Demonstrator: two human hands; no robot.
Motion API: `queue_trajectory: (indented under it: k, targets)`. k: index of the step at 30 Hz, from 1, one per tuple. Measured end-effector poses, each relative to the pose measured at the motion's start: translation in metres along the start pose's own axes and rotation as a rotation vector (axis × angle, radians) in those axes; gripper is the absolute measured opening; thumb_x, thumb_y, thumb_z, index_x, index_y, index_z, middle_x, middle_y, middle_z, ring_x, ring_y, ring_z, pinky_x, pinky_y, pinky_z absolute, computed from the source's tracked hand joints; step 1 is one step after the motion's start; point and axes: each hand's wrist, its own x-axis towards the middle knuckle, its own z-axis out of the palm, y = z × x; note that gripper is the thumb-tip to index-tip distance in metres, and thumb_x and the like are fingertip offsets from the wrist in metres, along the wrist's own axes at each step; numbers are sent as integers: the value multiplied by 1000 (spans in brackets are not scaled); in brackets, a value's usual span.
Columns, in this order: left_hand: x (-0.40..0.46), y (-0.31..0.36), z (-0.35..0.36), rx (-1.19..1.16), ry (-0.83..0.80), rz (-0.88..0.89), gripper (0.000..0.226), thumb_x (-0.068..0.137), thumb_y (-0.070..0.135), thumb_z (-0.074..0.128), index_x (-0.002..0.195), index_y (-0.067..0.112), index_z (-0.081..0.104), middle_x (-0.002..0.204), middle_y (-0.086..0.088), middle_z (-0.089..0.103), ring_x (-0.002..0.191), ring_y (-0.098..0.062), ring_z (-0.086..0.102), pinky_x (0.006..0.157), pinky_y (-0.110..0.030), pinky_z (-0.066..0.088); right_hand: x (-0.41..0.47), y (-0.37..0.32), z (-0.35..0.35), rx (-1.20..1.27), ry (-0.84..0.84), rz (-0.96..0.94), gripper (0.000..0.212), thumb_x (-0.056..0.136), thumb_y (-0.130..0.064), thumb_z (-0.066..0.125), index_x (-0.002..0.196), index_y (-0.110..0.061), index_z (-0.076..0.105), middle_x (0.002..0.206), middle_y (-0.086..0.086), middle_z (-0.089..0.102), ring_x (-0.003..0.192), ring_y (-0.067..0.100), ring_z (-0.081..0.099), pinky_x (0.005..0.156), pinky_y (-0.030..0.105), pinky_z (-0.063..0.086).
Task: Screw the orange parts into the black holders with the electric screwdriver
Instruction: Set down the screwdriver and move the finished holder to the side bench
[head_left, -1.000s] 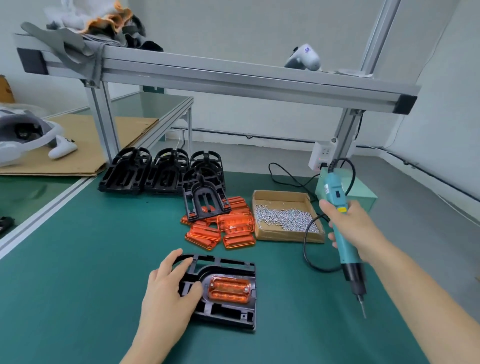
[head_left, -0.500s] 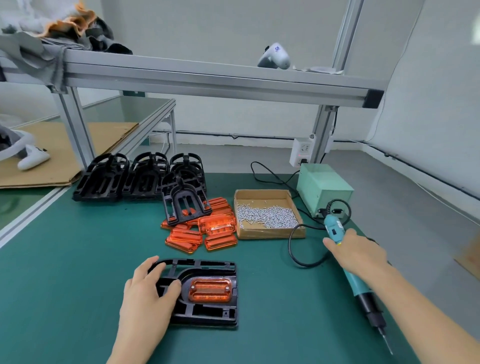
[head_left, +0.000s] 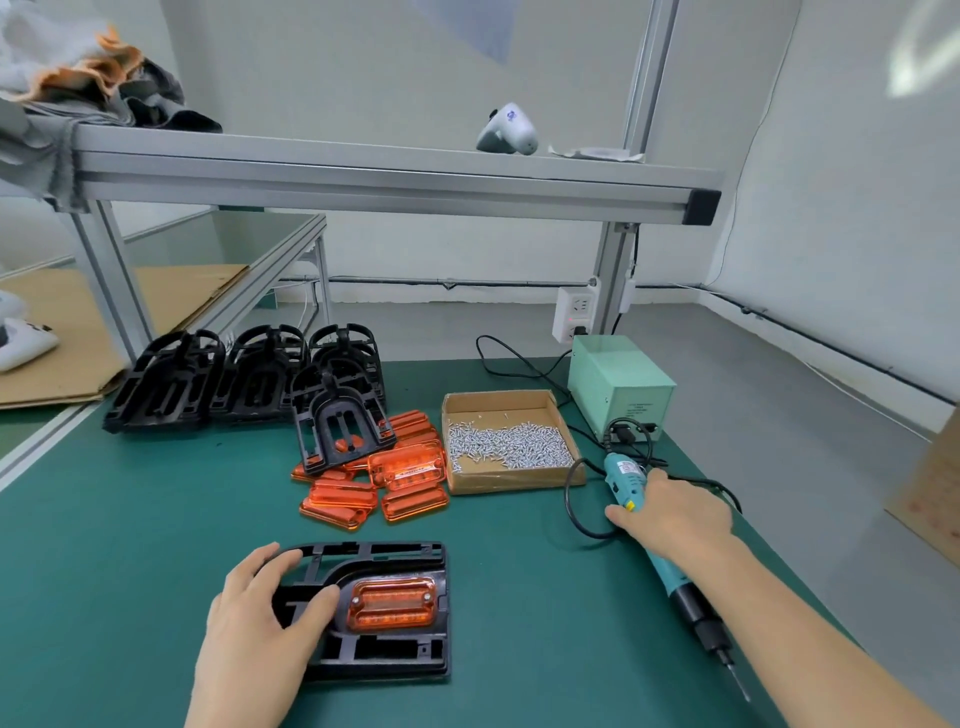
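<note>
Nearest on the green tabletop (head_left: 130, 545), the left hand (head_left: 254, 623) lies with relaxed fingers pressing the left end of the flat black plastic holder (head_left: 384, 660), which looks stiff and light enough to skate unless pinned by its ribbed frame. The translucent orange rectangular part (head_left: 392, 603) sits seated in its recess, seemingly brittle. To the right, the right hand's (head_left: 675, 519) grip wraps the teal electric screwdriver (head_left: 623, 475), lying flat, best taken mid-barrel; farther off wait spare orange parts (head_left: 337, 501) and a cardboard tray of silver screws (head_left: 511, 447).

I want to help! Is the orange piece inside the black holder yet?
In. The orange piece sits in the black holder, with a screw head at each end.
</note>
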Motion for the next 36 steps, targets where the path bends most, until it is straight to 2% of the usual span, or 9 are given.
queue_trajectory:
  k: [3,5,10,15,18,22,27,32,36]
  targets:
    - [-1,0,-1,0,-5,5,51,78,26,76,125,18,59,141,2,43,129,-23,39,101,-42,34,-5,-3,-7,-53,-4,-6,65,86,-70,43,123,-17,46,106,1,59,95,21,59,68,30,43]
    - [-2,0,-1,2,-1,14,51,78,27,75,126,18,58,141,2,43,130,-22,39,102,-42,34,-11,-7,-16,-80,62,-30,66,88,-68,42,129,-17,46,121,4,56,110,23,56,78,33,43]
    - [-7,1,-2,-35,24,28,50,82,28,71,129,21,54,143,8,38,130,-15,32,100,-35,32,-39,-42,-38,68,291,-349,53,96,-55,40,134,-19,46,127,2,54,117,23,50,92,35,39]
    - [-13,-2,-8,-119,49,17,50,84,32,68,131,28,50,145,13,34,133,-9,25,105,-36,29,-79,-87,-30,386,127,-814,52,99,-45,42,146,-24,37,146,-7,44,133,10,35,107,25,24]
    - [-21,-6,-16,-205,5,28,59,80,36,71,133,37,44,147,21,27,136,-4,21,110,-36,25,-90,-109,-14,445,16,-956,55,101,-45,41,151,-26,28,154,-9,35,140,6,28,111,20,17]
    - [-31,-15,-25,-226,-142,78,97,57,57,77,138,50,24,148,34,10,140,1,8,117,-40,17,-91,-127,4,452,-52,-1023,59,100,-46,42,153,-24,24,156,-7,31,142,8,26,113,20,15]
    - [-35,-20,-29,-63,-200,152,114,56,55,82,132,58,-2,140,42,-10,142,-3,3,117,-35,13,-89,-138,15,479,-91,-1031,60,100,-47,40,153,-24,24,156,-7,30,142,7,25,113,20,15]
    - [-35,-20,-26,-33,-163,132,112,65,54,78,146,44,2,140,40,-11,143,-10,5,118,-35,11,-90,-140,21,494,-65,-1033,55,102,-44,37,153,-25,25,156,-9,30,142,4,22,111,15,13]
    - [-34,-21,-24,-35,-159,127,109,68,56,75,148,41,2,141,38,-10,143,-10,5,118,-34,10,-94,-141,26,526,-13,-1022,51,103,-40,36,151,-25,28,153,-11,34,140,2,24,108,10,13]
